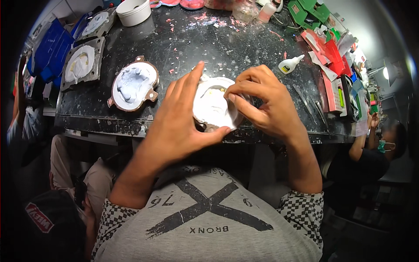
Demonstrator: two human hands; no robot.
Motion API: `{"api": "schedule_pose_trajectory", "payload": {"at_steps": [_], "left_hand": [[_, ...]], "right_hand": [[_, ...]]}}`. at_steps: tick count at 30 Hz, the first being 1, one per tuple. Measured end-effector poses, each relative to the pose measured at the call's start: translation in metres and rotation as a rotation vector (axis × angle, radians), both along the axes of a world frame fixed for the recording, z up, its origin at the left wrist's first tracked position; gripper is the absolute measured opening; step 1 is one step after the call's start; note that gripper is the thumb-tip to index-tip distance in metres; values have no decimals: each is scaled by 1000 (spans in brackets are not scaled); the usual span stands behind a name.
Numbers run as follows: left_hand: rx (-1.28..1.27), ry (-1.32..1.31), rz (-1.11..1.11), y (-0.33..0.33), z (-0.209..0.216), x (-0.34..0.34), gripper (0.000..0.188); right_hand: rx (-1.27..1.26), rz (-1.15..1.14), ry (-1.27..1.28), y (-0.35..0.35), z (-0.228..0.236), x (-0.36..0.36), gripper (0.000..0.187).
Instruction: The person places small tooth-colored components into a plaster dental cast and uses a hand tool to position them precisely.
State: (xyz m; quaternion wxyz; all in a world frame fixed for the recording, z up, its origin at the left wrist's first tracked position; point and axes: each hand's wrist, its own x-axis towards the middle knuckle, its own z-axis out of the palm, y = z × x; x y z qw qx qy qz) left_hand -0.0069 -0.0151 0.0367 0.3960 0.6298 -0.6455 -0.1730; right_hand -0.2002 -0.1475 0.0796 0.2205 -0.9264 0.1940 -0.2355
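A round metal flask half filled with white plaster rests near the table's front edge, brightly lit, with small yellowish spots in its hollow. My left hand cups its left side, the fingers stretched along the far left and the thumb on the near rim. Over the right part of the plaster is my right hand, thumb and forefinger pinched together above the hollow. Whatever lies between those fingertips is too small to make out. Left of my hands sits another flask half with a whitish plaster mould, untouched.
Two squarish metal flask parts with plaster stand at the left, beside a blue bin. A white tub is at the back. Rightward lie a small white dropper bottle, thin metal tools and red boxes. Other people sit on both sides.
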Motion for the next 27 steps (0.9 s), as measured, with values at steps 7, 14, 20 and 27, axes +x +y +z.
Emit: {"api": "schedule_pose_trajectory", "payload": {"at_steps": [7, 14, 20, 27], "left_hand": [[-44, 233, -245, 8, -18, 34, 118], [-168, 245, -149, 11, -13, 35, 73], [-192, 18, -6, 10, -12, 23, 23], [-307, -67, 63, 11, -17, 23, 18]], "right_hand": [[-2, 60, 67, 3, -9, 11, 18], [16, 56, 65, 3, -11, 17, 22], [-23, 65, 57, 1, -16, 18, 22], [-74, 76, 75, 0, -17, 22, 19]]}}
